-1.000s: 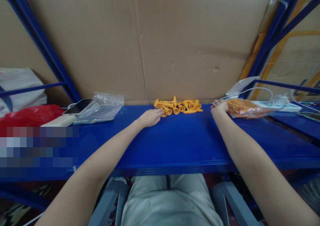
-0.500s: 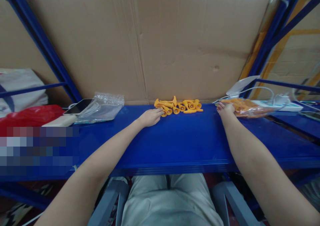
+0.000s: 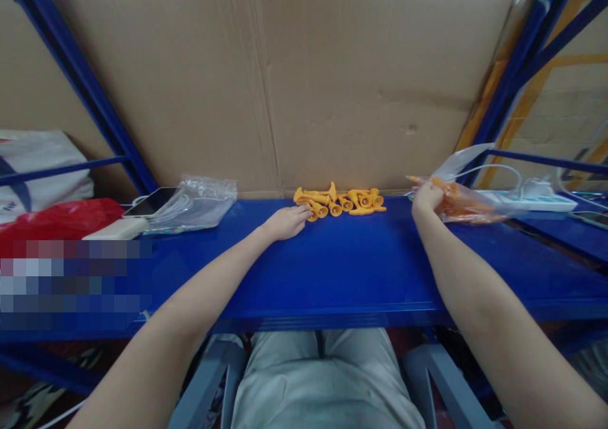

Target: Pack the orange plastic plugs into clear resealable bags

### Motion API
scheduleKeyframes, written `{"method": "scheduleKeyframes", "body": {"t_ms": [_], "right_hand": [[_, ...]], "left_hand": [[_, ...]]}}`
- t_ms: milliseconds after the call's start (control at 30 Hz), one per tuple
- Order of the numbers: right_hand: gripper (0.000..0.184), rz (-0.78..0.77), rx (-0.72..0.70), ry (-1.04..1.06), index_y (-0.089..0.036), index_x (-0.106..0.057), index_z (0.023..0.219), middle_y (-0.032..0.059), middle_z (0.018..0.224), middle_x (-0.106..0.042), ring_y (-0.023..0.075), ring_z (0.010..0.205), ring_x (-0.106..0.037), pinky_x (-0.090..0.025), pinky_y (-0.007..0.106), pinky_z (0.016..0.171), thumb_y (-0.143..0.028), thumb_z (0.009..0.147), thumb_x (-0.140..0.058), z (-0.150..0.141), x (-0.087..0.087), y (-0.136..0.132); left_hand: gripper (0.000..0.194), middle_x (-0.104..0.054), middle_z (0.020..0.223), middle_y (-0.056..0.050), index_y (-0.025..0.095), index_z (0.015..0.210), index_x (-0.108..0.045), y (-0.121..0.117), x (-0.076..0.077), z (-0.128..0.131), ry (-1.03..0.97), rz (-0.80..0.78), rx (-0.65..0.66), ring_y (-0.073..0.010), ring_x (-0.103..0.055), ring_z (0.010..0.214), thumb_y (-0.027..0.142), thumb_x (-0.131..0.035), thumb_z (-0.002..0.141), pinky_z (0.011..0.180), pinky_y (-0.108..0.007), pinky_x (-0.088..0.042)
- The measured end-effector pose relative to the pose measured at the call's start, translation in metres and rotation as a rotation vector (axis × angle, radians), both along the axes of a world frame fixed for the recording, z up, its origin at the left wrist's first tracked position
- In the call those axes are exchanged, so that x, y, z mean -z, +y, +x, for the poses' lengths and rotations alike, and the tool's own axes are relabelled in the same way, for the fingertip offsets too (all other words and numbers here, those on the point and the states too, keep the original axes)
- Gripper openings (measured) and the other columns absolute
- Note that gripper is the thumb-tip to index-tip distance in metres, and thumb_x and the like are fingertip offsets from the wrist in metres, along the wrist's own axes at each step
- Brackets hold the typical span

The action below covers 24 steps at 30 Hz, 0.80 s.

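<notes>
A row of small yellow-orange horn-shaped plastic pieces lies along the back of the blue shelf, several with their flared ends facing me. My left hand rests at the row's left end, fingers stretched out and touching the leftmost piece. To the right, my right hand is curled at the mouth of a clear plastic bag filled with more orange pieces. The tip of an orange plastic piece pokes out beyond its fingers, which look closed around it; the rest is hidden by the hand.
Cardboard walls off the back of the blue shelf. On the left are a clear bag, a phone, a white block-shaped item and a red bag. A white power strip with cables lies far right.
My right hand has curled and bent at the wrist, and an orange tip now shows past its fingers. The bag's contents have shifted. My left hand and the row stay put.
</notes>
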State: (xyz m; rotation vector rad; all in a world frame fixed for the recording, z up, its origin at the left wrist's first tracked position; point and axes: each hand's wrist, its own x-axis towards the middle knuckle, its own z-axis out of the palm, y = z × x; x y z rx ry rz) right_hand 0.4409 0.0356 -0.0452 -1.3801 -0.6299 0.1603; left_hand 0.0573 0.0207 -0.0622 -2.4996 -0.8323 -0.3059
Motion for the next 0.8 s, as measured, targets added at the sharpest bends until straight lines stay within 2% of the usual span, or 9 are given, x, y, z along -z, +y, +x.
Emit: {"method": "scheduleKeyframes", "body": {"t_ms": [100,233,433,533,600,700,800], "right_hand": [[0.035,-0.023,0.051,-0.116,-0.013,-0.065,0.063,0.0112,0.067,-0.069,0.0238,0.085,-0.068,-0.049,0.035,0.086,-0.018,0.084,-0.038,-0.023,-0.006,0.002],[0.035,0.0,-0.083,-0.284,-0.011,-0.067,0.07,0.0122,0.072,-0.071,0.0221,0.081,-0.068,-0.051,0.033,0.08,-0.022,0.084,-0.038,-0.051,-0.012,0.004],[0.033,0.209,-0.446,-0.355,-0.014,-0.065,0.063,0.0079,0.063,-0.069,0.0178,0.063,-0.066,-0.054,0.031,0.068,-0.027,0.081,-0.041,-0.093,-0.024,-0.009],[0.03,0.286,-0.657,-0.4,-0.016,-0.065,0.06,0.0053,0.056,-0.066,0.0157,0.055,-0.063,-0.053,0.03,0.063,-0.027,0.078,-0.044,-0.116,-0.03,-0.025],[0.031,0.317,-0.797,-0.419,-0.016,-0.065,0.056,0.0049,0.053,-0.065,0.0154,0.052,-0.062,-0.052,0.029,0.059,-0.027,0.076,-0.044,-0.13,-0.033,-0.037],[0.033,0.317,-0.986,-0.427,-0.017,-0.063,0.05,0.0046,0.048,-0.062,0.0148,0.048,-0.06,-0.05,0.027,0.054,-0.028,0.073,-0.043,-0.148,-0.032,-0.051],[0.035,0.246,-1.156,-0.425,-0.016,-0.063,0.047,0.0055,0.044,-0.06,0.0132,0.04,-0.054,-0.046,0.026,0.048,-0.027,0.07,-0.04,-0.16,-0.029,-0.057]], "left_hand": [[0.038,-0.061,0.127,-0.01,0.015,0.119,-0.062,0.001,0.0,0.0,-0.005,0.006,0.012,-0.0197,-0.062,0.108,0.016,-0.04,0.087,0.094,-0.031,-0.05],[0.037,-0.062,0.125,-0.01,0.016,0.117,-0.062,0.001,0.0,-0.001,-0.032,0.022,0.045,-0.0195,-0.063,0.108,0.015,-0.042,0.086,0.093,-0.031,-0.051],[0.033,-0.065,0.12,-0.012,0.015,0.115,-0.059,0.003,0.001,-0.003,-0.201,0.041,0.094,-0.0212,-0.062,0.11,0.018,-0.039,0.089,0.093,-0.035,-0.051],[0.036,-0.064,0.122,-0.014,0.014,0.124,-0.052,0.005,0.001,-0.006,-0.341,0.03,0.054,-0.0227,-0.062,0.111,0.022,-0.041,0.09,0.093,-0.038,-0.051],[0.045,-0.061,0.127,-0.017,0.013,0.132,-0.043,0.007,0.001,-0.009,-0.431,0.021,0.006,-0.0241,-0.062,0.111,0.026,-0.045,0.089,0.093,-0.039,-0.051],[0.069,-0.049,0.139,-0.02,0.013,0.145,-0.025,0.01,0.0,-0.013,-0.554,0.003,-0.041,-0.0248,-0.063,0.109,0.036,-0.054,0.086,0.09,-0.037,-0.052],[0.086,-0.036,0.149,-0.021,0.015,0.149,-0.013,0.01,-0.001,-0.017,-0.581,-0.021,-0.029,-0.0247,-0.062,0.11,0.044,-0.059,0.083,0.087,-0.034,-0.054]]}}
